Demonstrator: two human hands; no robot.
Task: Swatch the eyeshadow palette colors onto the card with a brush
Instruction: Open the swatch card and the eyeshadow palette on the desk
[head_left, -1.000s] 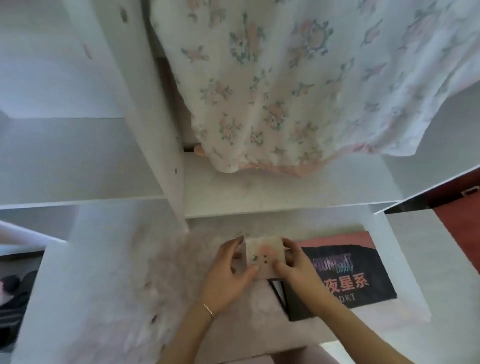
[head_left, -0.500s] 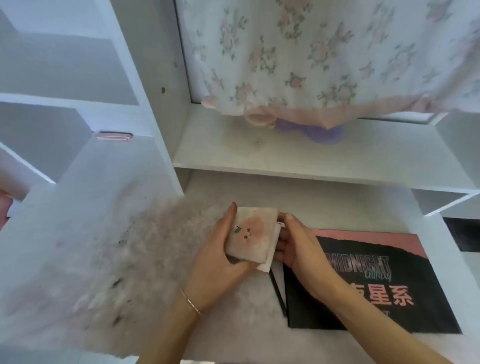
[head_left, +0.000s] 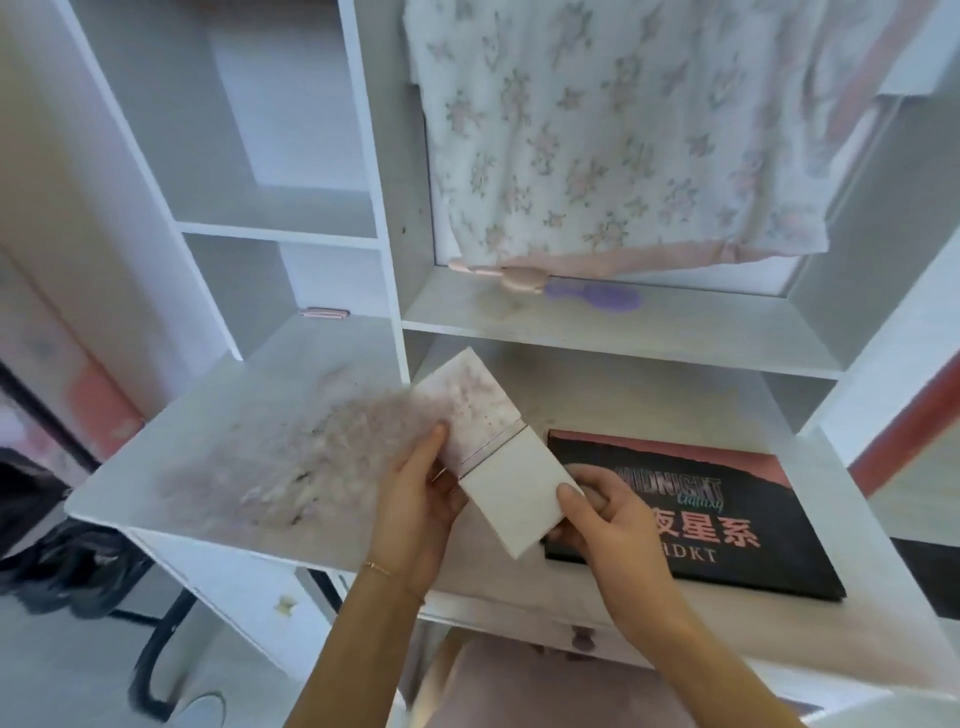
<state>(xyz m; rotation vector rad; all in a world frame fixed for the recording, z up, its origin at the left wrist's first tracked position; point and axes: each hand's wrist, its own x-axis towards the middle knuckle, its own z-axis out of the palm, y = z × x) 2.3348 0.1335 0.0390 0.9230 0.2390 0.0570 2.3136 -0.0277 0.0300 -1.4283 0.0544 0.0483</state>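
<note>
Gripping the opened card (head_left: 493, 457), left hand (head_left: 415, 499) pinches its fold, right hand (head_left: 608, 519) its lower edge

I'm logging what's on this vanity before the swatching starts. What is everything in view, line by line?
card booklet: one, white, opened, upper page stained pinkish, held above the desk between both hands
eyeshadow palette: one, black with pink top edge and lettering, closed, flat on the desk at right
desk: one, white, top smudged with pinkish-grey powder
shelf unit: one, white, rising behind the desk
floral cloth: one, white with pink flowers, hanging over the upper compartment
purple brush: one, lying on the middle shelf
pink item: one, beside the purple brush; kind unclear
bracelet: one, thin gold, left wrist
left hand: grips the booklet's left edge
right hand: pinches the lower page
</note>
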